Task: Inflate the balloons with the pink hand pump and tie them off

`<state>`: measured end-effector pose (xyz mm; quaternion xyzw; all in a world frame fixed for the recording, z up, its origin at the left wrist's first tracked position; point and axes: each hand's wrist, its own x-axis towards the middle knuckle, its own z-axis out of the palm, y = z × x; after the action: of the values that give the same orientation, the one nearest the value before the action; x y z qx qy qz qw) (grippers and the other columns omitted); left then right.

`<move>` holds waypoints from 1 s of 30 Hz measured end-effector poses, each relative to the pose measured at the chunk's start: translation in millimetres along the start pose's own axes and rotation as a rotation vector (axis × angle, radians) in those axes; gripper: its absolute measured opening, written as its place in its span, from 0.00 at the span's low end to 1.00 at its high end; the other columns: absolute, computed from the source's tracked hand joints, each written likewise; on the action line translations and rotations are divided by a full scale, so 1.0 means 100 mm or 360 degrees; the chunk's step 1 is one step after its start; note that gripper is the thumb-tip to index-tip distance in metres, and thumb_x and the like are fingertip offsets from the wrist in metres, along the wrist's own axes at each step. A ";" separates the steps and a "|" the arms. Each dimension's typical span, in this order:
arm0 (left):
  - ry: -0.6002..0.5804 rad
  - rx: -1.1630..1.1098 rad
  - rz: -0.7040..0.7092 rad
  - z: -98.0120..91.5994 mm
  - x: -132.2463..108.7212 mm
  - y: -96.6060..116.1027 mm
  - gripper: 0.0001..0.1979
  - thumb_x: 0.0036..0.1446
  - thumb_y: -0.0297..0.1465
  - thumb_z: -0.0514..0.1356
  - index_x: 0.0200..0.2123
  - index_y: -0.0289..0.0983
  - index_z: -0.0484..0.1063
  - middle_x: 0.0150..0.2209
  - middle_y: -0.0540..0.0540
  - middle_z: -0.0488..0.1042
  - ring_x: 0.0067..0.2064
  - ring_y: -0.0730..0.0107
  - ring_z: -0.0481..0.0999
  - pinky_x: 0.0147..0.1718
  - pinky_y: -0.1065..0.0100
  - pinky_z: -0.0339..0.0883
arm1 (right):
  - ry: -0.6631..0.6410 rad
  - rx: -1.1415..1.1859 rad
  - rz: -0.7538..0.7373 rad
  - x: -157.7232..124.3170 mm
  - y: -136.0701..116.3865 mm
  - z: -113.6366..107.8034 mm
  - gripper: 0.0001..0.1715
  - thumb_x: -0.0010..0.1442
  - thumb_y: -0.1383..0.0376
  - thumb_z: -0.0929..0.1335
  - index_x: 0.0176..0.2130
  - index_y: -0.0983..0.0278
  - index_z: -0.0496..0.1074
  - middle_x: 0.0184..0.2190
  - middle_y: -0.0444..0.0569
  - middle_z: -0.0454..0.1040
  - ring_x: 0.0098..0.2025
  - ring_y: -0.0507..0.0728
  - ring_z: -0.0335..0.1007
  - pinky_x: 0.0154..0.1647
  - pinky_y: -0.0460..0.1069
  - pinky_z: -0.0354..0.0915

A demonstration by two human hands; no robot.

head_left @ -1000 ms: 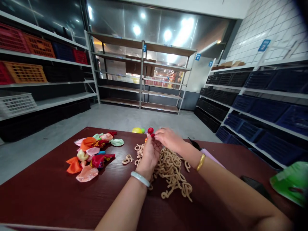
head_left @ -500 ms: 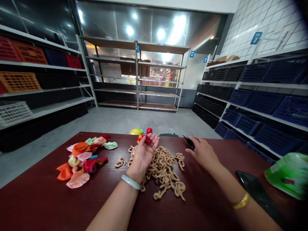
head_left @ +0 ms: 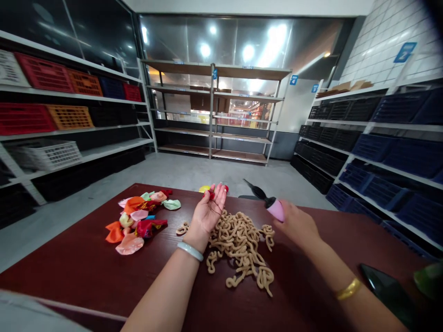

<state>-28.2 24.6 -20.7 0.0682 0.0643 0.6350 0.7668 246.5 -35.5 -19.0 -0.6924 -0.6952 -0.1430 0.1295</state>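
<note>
Palm up, my left hand (head_left: 209, 214) hovers over the far left side of a pile of tan, curled rope-like pieces (head_left: 238, 240), fingers stretched out. A small red bit shows between its thumb and fingers; whether the hand holds it I cannot tell. My right hand (head_left: 297, 226), raised right of the pile, is closed round the pink end of a pink-and-black balloon pump (head_left: 276, 210). The pump's tapered black nozzle points away to the upper left. Limp coloured balloons (head_left: 138, 219) lie in a heap on the left of the table.
The dark red-brown table (head_left: 79, 258) fills the foreground. A black phone (head_left: 384, 281) lies by my right forearm, with a green item (head_left: 429, 279) beyond it. Partly hidden yellow (head_left: 204, 189) and red round things show past the far edge. Crate-filled shelves (head_left: 55, 92) line both sides.
My view has turned left. The right hand has lifted and tilted, bringing the pump's pink body and long black nozzle into sight. My left hand stays palm up.
</note>
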 end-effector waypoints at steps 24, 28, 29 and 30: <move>-0.0101 0.0653 0.0164 -0.18 0.04 -0.32 0.09 0.63 0.34 0.57 0.41 0.35 0.72 0.48 0.39 0.77 0.52 0.60 0.76 0.55 0.56 0.66 | -0.0156 0.0219 -0.0357 -0.12 -0.45 0.10 0.24 0.58 0.51 0.67 0.51 0.58 0.62 0.41 0.51 0.73 0.40 0.62 0.73 0.33 0.51 0.60; -0.0151 0.0809 0.0240 -0.16 0.00 -0.39 0.07 0.60 0.31 0.60 0.41 0.34 0.73 0.48 0.38 0.77 0.52 0.61 0.76 0.54 0.58 0.66 | -0.0198 0.0233 -0.0338 -0.12 -0.44 0.07 0.25 0.58 0.52 0.67 0.51 0.59 0.62 0.42 0.52 0.73 0.41 0.62 0.73 0.35 0.51 0.61; -0.0148 0.0831 0.0243 -0.15 -0.01 -0.41 0.07 0.59 0.30 0.61 0.41 0.35 0.73 0.47 0.38 0.77 0.52 0.61 0.76 0.54 0.58 0.66 | -0.0204 0.0240 -0.0336 -0.12 -0.44 0.07 0.25 0.58 0.52 0.67 0.51 0.59 0.62 0.42 0.53 0.73 0.41 0.62 0.73 0.35 0.51 0.61; -0.0140 0.0849 0.0238 -0.14 -0.03 -0.43 0.07 0.59 0.30 0.62 0.41 0.34 0.73 0.47 0.38 0.77 0.52 0.60 0.76 0.54 0.58 0.66 | -0.0202 0.0247 -0.0340 -0.11 -0.43 0.07 0.25 0.58 0.51 0.67 0.52 0.59 0.62 0.43 0.53 0.73 0.42 0.62 0.73 0.35 0.51 0.61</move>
<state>10.1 14.2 -42.7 0.2997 0.1906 0.6469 0.6748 203.2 -43.5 -30.6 -0.6100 -0.7807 -0.0577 0.1226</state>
